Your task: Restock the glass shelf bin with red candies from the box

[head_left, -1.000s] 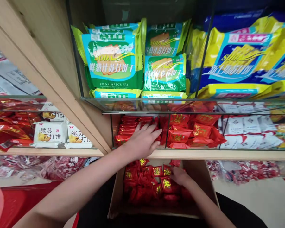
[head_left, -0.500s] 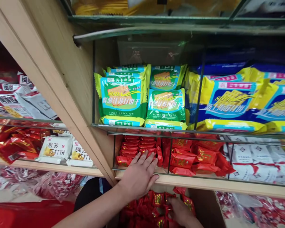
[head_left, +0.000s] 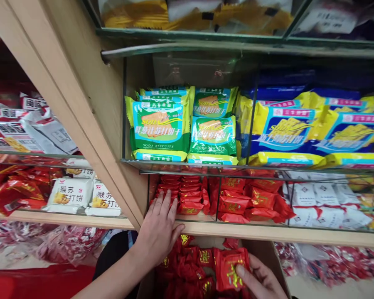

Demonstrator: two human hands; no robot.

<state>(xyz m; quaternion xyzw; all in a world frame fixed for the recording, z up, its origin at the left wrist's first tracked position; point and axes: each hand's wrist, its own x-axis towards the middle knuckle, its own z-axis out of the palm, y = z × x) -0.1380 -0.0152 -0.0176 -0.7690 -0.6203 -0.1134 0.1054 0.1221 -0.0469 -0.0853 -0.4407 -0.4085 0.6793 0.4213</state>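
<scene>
My left hand [head_left: 158, 226] lies with outstretched fingers against the left end of the row of small red packets [head_left: 190, 193] on the lowest glass-fronted shelf. Its fingertips touch the packets there. Lower right, my right hand [head_left: 260, 274] pinches a red packet with gold lettering [head_left: 232, 270] between thumb and fingers, above an open cardboard box [head_left: 279, 270]. Inside the box lie several more red packets [head_left: 190, 265] of the same look. The fingers behind the held packet are partly hidden.
Green soda biscuit packs [head_left: 157, 128] and blue-yellow packs [head_left: 286, 128] fill the shelf above. White packets [head_left: 324, 203] stand to the right. A wooden upright [head_left: 77, 91] divides the shelving, with white biscuit packs [head_left: 70, 195] on its left. A red bag [head_left: 34, 280] lies lower left.
My left hand has slid left along the red packets, uncovering the front of the second row. My right hand has come up from the box with a red packet in its fingers.
</scene>
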